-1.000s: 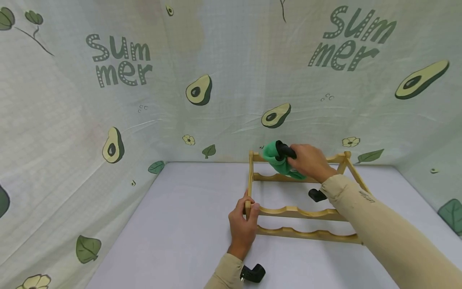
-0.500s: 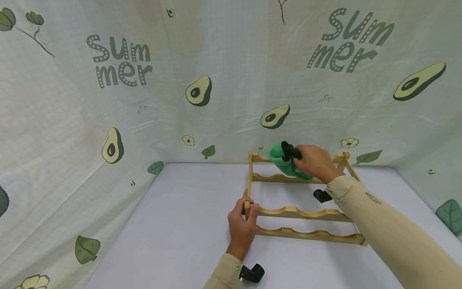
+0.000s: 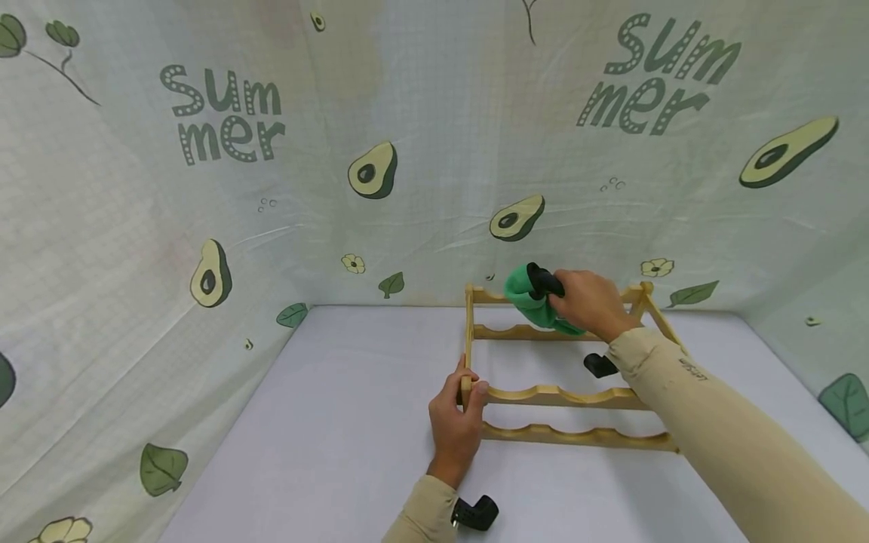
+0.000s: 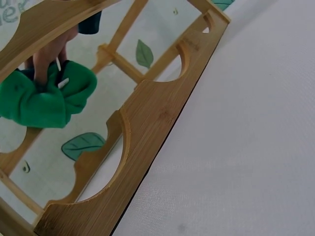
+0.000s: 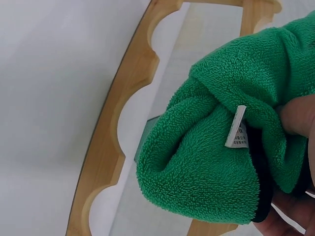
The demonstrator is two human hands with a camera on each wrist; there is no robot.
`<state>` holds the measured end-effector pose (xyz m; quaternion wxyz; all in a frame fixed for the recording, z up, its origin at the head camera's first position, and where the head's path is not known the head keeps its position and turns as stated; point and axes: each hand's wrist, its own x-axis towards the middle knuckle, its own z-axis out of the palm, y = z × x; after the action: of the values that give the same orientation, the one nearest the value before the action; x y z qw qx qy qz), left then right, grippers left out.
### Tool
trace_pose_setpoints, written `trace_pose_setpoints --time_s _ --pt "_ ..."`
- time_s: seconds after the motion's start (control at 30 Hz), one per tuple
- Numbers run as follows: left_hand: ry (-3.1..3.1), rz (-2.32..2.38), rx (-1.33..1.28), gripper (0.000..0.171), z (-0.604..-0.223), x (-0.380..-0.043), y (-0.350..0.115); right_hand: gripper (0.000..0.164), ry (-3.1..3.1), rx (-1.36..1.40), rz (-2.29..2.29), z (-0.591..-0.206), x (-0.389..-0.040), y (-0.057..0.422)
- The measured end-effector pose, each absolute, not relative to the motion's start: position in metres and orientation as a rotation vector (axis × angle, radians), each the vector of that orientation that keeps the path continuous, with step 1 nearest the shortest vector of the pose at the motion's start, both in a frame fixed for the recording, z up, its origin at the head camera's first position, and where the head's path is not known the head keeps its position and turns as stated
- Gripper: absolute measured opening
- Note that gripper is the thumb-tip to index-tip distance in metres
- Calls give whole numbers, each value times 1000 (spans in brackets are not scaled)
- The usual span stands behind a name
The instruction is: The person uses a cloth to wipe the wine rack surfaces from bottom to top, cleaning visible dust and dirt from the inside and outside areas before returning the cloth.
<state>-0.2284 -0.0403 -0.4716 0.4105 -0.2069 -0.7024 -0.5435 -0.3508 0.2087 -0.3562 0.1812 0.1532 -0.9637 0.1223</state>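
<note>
A wooden wine rack (image 3: pixel 577 398) with scalloped rails stands on the white table. My left hand (image 3: pixel 456 428) grips its front left corner, thumb on the near side. Over the rack's back rails, my right hand (image 3: pixel 589 303) holds a bunched green cloth (image 3: pixel 521 292) with black edging. The right wrist view shows the fluffy towel (image 5: pixel 211 152) folded over in the fingers, a white label (image 5: pixel 238 133) sticking out. Through the rails in the left wrist view, the cloth (image 4: pixel 49 101) hangs below the right fingers, and the near rail (image 4: pixel 160 110) runs along the tabletop.
The white table (image 3: pixel 326 422) reaches back to a hanging curtain (image 3: pixel 434 151) printed with avocados and leaves. A black wrist device (image 3: pixel 477 513) sits at the left cuff, another black device (image 3: pixel 600 366) under the right forearm.
My right hand with the green cloth has shifted a little right along the rack's back rail, then very slightly back left. My left hand keeps its hold on the rack's corner.
</note>
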Motion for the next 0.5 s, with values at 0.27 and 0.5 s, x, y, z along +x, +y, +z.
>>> trace_pose_setpoints --time_s 0.27,0.5 --pt "-1771 -1347 -531 12 -444 -217 -39 16 -2721 446 344 -357 -349 214" --pt "-1768 -1326 -545 17 -459 -225 -41 16 -2760 417 324 -360 -348 224"
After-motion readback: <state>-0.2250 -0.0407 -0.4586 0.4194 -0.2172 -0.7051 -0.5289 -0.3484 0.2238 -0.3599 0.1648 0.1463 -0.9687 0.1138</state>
